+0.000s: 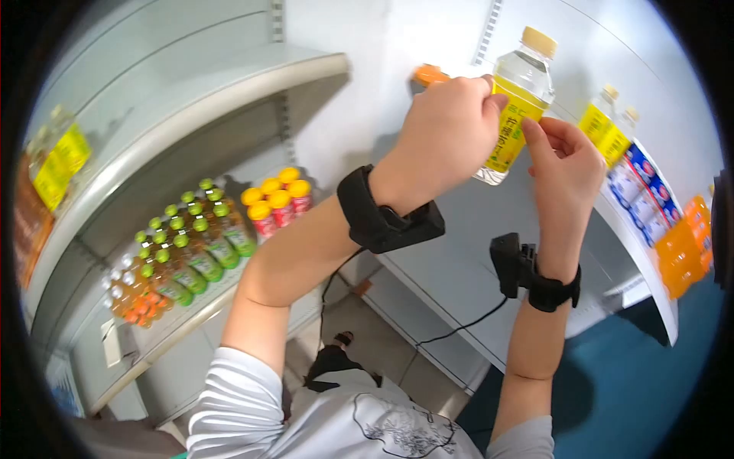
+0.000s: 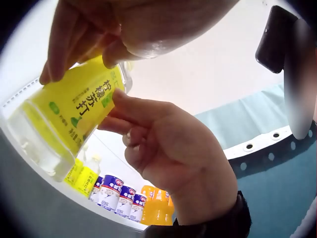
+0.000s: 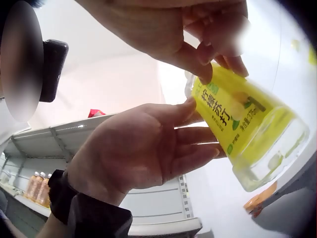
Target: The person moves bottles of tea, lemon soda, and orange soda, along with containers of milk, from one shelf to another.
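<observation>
A clear plastic drink bottle (image 1: 514,115) with a yellow label and pale yellow cap is held up in front of the shelves, cap upward and slightly tilted. My left hand (image 1: 447,138) grips its left side; in the right wrist view the left thumb (image 3: 187,110) lies at the label's edge and the fingers go behind. From the other side my right hand (image 1: 567,162) pinches the bottle, thumb on the label and the other fingers bent. Printed characters on the label (image 2: 81,99) face the left wrist camera. Each wrist wears a black strap with a camera.
On the right shelf stand yellow-labelled bottles (image 1: 598,115), blue-and-white cans (image 1: 642,191) and orange drink bottles (image 1: 683,249). A lower left shelf holds rows of green-capped bottles (image 1: 187,252) and yellow-capped red bottles (image 1: 280,200). An upper left shelf edge (image 1: 229,88) curves near the left arm.
</observation>
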Available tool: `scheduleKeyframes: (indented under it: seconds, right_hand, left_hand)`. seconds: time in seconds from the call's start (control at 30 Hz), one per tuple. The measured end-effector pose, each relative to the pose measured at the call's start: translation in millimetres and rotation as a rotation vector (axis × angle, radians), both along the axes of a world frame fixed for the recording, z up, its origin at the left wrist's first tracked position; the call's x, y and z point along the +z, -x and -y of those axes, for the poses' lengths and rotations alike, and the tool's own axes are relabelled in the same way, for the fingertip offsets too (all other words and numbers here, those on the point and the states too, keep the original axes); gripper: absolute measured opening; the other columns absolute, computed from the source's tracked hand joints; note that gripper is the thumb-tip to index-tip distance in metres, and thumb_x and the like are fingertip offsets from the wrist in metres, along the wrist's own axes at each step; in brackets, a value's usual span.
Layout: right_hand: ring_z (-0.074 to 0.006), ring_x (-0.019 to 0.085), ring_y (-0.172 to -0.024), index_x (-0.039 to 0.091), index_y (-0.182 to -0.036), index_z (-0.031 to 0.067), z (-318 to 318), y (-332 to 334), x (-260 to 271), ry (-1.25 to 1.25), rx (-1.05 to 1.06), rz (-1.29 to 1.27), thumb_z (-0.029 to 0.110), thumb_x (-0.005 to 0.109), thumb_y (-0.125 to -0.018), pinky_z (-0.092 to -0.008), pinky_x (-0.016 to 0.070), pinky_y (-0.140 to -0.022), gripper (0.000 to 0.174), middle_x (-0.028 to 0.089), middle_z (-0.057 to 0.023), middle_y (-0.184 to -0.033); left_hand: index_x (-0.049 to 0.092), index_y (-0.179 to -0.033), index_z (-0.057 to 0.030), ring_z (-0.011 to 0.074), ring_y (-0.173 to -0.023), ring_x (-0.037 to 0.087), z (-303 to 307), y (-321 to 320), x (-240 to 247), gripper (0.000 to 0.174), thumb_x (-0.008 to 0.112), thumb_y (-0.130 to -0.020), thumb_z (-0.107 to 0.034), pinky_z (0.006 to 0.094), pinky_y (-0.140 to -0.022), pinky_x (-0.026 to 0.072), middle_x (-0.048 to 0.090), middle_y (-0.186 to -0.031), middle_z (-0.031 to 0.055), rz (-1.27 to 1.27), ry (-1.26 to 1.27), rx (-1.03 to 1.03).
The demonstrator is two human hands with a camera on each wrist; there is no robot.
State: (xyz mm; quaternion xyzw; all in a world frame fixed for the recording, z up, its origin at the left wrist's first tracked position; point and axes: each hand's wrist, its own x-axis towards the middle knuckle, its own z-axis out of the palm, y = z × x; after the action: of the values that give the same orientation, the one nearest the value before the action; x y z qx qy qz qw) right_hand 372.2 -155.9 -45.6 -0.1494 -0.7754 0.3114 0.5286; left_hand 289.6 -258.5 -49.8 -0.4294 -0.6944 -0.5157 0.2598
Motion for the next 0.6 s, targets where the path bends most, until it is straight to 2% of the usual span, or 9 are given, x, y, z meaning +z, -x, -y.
scheduleKeyframes:
  seconds: [0.03,0.1,0.23,0.3,0.37,0.43,0.47,0.57,0.6]
  right_hand:
    - [-0.0119,0.058,-0.058,0.062,-0.079,-0.0033,11,3,0,0.017,0.043,-0.011,0.015,0.068,-0.07,-0.0237,0.0447,-0.056,0.021,0.062,-0.0094,-0.065]
    - [-0.0108,0.057,-0.057,0.061,-0.079,-0.0049,31,11,2,0.007,0.11,-0.025,0.014,0.067,-0.071,-0.0231,0.0445,-0.055,0.021,0.062,-0.0087,-0.064]
    - [-0.0062,0.054,-0.057,0.061,-0.079,-0.006,84,22,12,0.075,0.328,0.004,0.012,0.066,-0.072,-0.0195,0.042,-0.052,0.02,0.061,-0.0062,-0.064]
    - [-0.0053,0.053,-0.056,0.061,-0.078,-0.0058,111,33,14,0.08,0.426,0.011,0.011,0.065,-0.073,-0.0183,0.0404,-0.049,0.018,0.06,-0.0055,-0.063]
    - [-0.0052,0.052,-0.054,0.061,-0.077,-0.0054,138,46,15,-0.002,0.505,-0.009,0.012,0.065,-0.073,-0.0194,0.0407,-0.049,0.019,0.06,-0.005,-0.062]
    - [-0.007,0.054,-0.053,0.061,-0.077,-0.0052,178,60,24,-0.005,0.532,0.011,0.014,0.064,-0.072,-0.022,0.0418,-0.049,0.02,0.061,-0.0063,-0.062]
    - [-0.0083,0.055,-0.054,0.061,-0.078,-0.0049,198,67,28,-0.021,0.59,0.018,0.014,0.064,-0.072,-0.0228,0.0425,-0.05,0.02,0.061,-0.0073,-0.062]
    - [-0.0156,0.058,-0.055,0.061,-0.078,-0.004,257,95,40,-0.056,0.747,-0.018,0.017,0.063,-0.071,-0.0261,0.0451,-0.054,0.022,0.061,-0.0109,-0.063]
    - [-0.0187,0.06,-0.057,0.061,-0.078,-0.0036,277,106,43,-0.085,0.76,-0.034,0.019,0.063,-0.071,-0.028,0.046,-0.056,0.023,0.062,-0.0118,-0.064]
  left_hand:
    - [0.057,-0.09,0.0032,0.0324,-0.06,0.057,14,0,2,0.024,0.047,-0.083,-0.018,0.0344,-0.054,0.0432,0.056,-0.067,0.0223,0.063,0.032,0.009]
    - [0.057,-0.089,0.0035,0.0324,-0.059,0.056,37,2,5,0.025,0.047,-0.083,-0.019,0.0348,-0.054,0.0429,0.056,-0.067,0.0223,0.045,0.032,0.09]
    - [0.057,-0.085,0.0028,0.0306,-0.054,0.054,101,2,9,0.026,0.047,-0.083,-0.021,0.0354,-0.051,0.0404,0.054,-0.06,0.0193,0.062,0.046,0.19]
    - [0.057,-0.08,0.0022,0.0289,-0.05,0.052,134,8,7,0.025,0.048,-0.083,-0.021,0.0354,-0.049,0.0387,0.051,-0.055,0.0175,-0.091,-0.038,0.291]
    - [0.055,-0.076,0.0024,0.0252,-0.047,0.049,170,9,10,0.025,0.047,-0.083,-0.02,0.0342,-0.047,0.0376,0.048,-0.051,0.016,-0.058,-0.027,0.293]
    - [0.053,-0.073,0.003,0.0215,-0.046,0.048,214,13,17,0.025,0.046,-0.083,-0.019,0.0333,-0.046,0.036,0.046,-0.051,0.0152,-0.054,0.014,0.333]
    - [0.054,-0.074,0.0029,0.0169,-0.048,0.051,238,17,23,0.026,0.047,-0.083,-0.02,0.0309,-0.047,0.0392,0.048,-0.051,0.0127,-0.093,0.09,0.44]
    - [0.056,-0.076,0.0023,0.0137,-0.051,0.053,302,27,38,0.026,0.047,-0.084,-0.021,0.0283,-0.05,0.0433,0.05,-0.052,0.0096,-0.089,0.076,0.589]
    - [0.058,-0.082,0.0023,0.0103,-0.054,0.055,324,30,42,0.028,0.047,-0.085,-0.023,0.025,-0.053,0.046,0.053,-0.055,0.0042,-0.099,0.113,0.641]
